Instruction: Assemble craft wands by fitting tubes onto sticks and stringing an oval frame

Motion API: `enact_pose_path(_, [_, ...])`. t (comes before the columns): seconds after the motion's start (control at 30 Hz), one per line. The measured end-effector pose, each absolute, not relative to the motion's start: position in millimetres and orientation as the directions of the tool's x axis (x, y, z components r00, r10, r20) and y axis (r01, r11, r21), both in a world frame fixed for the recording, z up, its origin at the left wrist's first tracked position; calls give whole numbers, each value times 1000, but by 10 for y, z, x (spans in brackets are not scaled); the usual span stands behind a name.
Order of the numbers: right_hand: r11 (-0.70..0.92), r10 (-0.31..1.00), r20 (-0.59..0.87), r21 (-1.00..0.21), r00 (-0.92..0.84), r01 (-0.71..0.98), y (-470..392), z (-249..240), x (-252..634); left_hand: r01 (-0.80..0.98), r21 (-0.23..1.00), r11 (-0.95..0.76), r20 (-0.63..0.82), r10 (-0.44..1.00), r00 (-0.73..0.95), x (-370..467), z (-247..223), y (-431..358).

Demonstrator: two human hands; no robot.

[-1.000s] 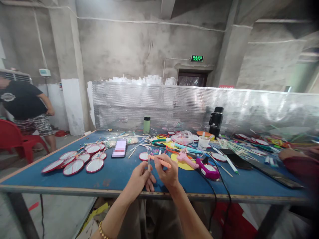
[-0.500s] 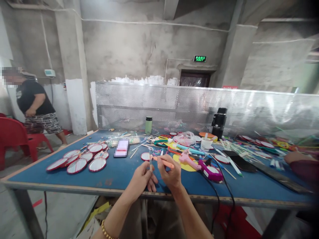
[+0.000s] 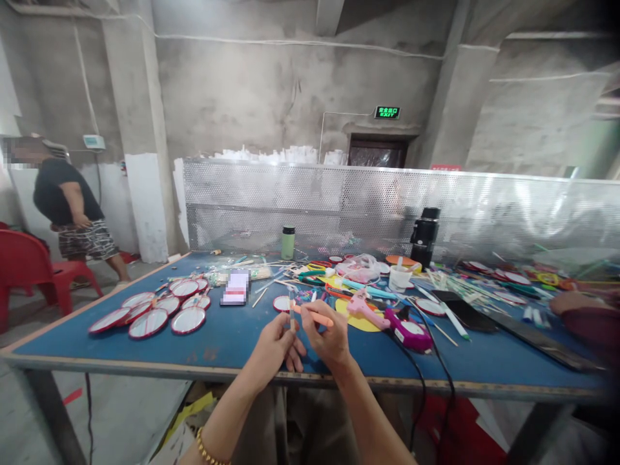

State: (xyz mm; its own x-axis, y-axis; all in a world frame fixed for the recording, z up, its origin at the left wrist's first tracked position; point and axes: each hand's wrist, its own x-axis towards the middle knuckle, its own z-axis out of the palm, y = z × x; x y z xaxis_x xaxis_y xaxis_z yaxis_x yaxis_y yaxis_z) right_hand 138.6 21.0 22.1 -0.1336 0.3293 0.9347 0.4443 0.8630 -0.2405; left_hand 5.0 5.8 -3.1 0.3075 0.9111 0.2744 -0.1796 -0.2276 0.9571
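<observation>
At the front edge of the blue table (image 3: 227,345), my left hand (image 3: 277,345) pinches a thin, pale upright stick (image 3: 292,316). My right hand (image 3: 327,332) is closed around an orange pen (image 3: 317,316), whose tip end meets the stick from the right. A small round disc with a red rim (image 3: 281,302) lies just behind my left hand. To the left, several round white discs with red rims (image 3: 188,319) lie partly overlapping. A pink glue gun (image 3: 367,310) and a purple device (image 3: 409,332) lie right of my right hand.
A phone (image 3: 235,288), a green bottle (image 3: 288,243), a black flask (image 3: 426,237) and a white cup (image 3: 400,278) stand or lie farther back. Black cables (image 3: 438,361) cross the front edge. A person (image 3: 72,200) is at the far left beside a red chair (image 3: 26,271).
My right hand and the orange pen have shifted slightly left. The person at the far left has changed posture, with the arm lower. The view has moved a little.
</observation>
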Motion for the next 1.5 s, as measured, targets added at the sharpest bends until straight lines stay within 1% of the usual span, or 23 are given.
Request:
enact_pose_path(0.3, [861, 338, 931, -249, -135, 444, 208, 214, 1392, -181, 958, -221, 268, 912, 309, 46, -29, 42])
enact_pose_path(0.9, [836, 336, 934, -238, -117, 495, 210, 216, 1403, -175, 962, -210, 256, 920, 298, 54, -29, 46])
enact_pose_path(1.27, [853, 335, 930, -232, -151, 467, 220, 216, 1400, -182, 959, -217, 264, 916, 300, 50, -40, 49])
enact_pose_path(1.5, [848, 350, 927, -252, -135, 466, 203, 210, 1398, -177, 961, -215, 261, 916, 304, 54, -49, 54])
